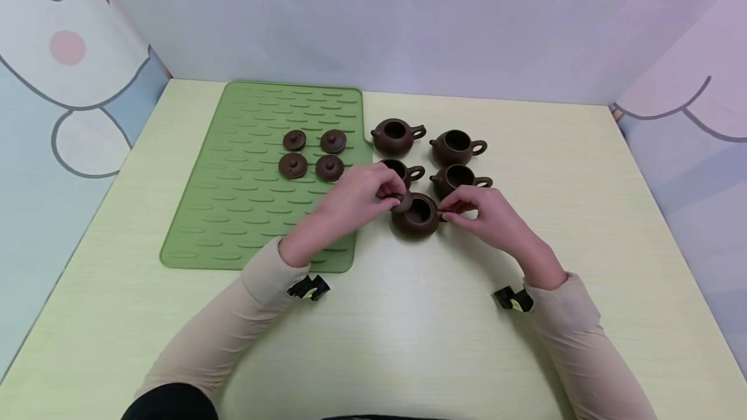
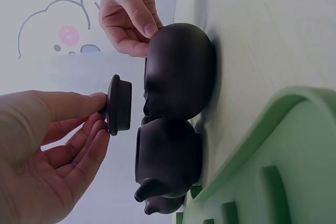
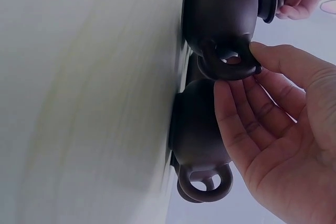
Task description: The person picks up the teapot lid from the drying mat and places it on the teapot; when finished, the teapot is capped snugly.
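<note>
A dark brown teapot (image 1: 414, 218) without its lid stands nearest me on the table. By its handle (image 3: 231, 69) my right hand (image 1: 487, 216) pinches it between thumb and fingers. My left hand (image 1: 364, 193) holds a teapot lid (image 2: 119, 106) by its knob, tilted just above and to the left of that teapot's opening. In the left wrist view a gap shows between the lid and the teapot (image 2: 181, 72). Behind stand several more lidless teapots, among them one at the back left (image 1: 394, 138) and one at the back right (image 1: 457, 148); my left hand partly covers another (image 1: 403, 174).
A green ridged mat (image 1: 233, 212) lies to the left on the pale table (image 1: 408, 329). On it rest several brown lids, such as one at the front left (image 1: 293, 166) and one at the back right (image 1: 333, 141). A pale curtain (image 1: 373, 24) hangs behind the table.
</note>
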`<state>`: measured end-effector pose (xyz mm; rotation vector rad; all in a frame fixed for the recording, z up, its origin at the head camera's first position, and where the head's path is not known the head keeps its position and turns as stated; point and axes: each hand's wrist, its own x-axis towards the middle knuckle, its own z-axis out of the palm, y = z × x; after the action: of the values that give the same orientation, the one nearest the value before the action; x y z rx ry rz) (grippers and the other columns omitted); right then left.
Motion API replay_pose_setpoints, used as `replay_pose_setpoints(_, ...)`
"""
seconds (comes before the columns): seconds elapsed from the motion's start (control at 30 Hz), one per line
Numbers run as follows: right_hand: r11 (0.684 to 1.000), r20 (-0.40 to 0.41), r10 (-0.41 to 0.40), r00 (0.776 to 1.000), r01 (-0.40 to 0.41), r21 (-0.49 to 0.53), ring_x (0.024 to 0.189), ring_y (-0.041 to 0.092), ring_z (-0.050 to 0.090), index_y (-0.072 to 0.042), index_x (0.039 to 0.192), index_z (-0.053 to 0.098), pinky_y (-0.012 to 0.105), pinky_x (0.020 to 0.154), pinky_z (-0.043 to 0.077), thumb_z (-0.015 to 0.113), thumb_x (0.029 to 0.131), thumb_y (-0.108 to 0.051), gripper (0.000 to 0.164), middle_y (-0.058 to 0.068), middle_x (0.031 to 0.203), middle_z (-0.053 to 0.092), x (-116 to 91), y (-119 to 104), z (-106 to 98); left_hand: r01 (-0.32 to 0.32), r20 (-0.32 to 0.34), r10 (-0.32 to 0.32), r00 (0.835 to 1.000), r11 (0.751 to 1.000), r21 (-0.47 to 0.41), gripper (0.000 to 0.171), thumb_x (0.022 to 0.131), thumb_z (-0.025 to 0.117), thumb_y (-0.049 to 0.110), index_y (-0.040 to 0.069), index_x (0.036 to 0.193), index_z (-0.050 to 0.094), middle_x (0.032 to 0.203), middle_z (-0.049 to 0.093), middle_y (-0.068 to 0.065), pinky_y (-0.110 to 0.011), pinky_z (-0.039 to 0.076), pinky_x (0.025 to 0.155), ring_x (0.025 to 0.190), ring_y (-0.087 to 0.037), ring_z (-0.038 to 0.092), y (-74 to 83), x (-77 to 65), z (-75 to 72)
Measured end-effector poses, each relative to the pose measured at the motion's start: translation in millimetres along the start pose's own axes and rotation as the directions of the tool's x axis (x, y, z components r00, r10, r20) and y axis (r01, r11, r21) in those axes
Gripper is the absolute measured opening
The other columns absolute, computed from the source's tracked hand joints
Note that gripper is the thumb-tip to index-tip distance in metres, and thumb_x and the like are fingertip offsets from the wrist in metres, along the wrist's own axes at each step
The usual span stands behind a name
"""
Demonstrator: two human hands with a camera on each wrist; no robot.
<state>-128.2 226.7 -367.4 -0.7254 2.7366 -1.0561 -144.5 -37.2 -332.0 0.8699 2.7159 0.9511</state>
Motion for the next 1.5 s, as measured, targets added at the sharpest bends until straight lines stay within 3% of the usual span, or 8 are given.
replay_pose_setpoints(0.5,1.000,0.008,0.006,1.000,-0.006,0.008,0.087,0.015,0.070,-0.008,0.101,0.073,0.026,0.078,0.059,0.075,0.086,-0.002,0.016,0.003,0.098,0.074,0,1,0,-0.003,0.023,0.002,1.000,0.999,0.052,0.015,0.092,0.072,0.014,0.013,0.106,0.071,0.106,0.068,0.000,-0.021,0.055,0.085,0.096,-0.012,0.065,9.6,8.4,8.3)
replay_pose_setpoints(0.87,1.000,0.009,0.015,1.000,-0.015,0.009,0.087,0.016,0.071,-0.008,0.101,0.073,0.027,0.078,0.060,0.075,0.086,-0.002,0.016,0.003,0.098,0.074,-1,-1,0,-0.028,0.046,0.023,0.999,0.993,0.110,0.014,0.093,0.071,0.017,0.016,0.107,0.072,0.109,0.069,0.001,-0.028,0.053,0.092,0.103,-0.014,0.062,13.3,13.0,14.1)
replay_pose_setpoints(1.5,1.000,0.009,-0.009,1.000,0.009,0.010,0.088,0.016,0.071,-0.008,0.101,0.073,0.029,0.079,0.060,0.074,0.087,-0.001,0.016,0.004,0.099,0.074,-2,0,0,-0.067,0.081,0.056,0.995,0.987,0.149,0.013,0.094,0.069,0.016,0.015,0.106,0.072,0.107,0.069,0.001,-0.028,0.055,0.086,0.099,-0.014,0.063,15.4,17.3,27.2)
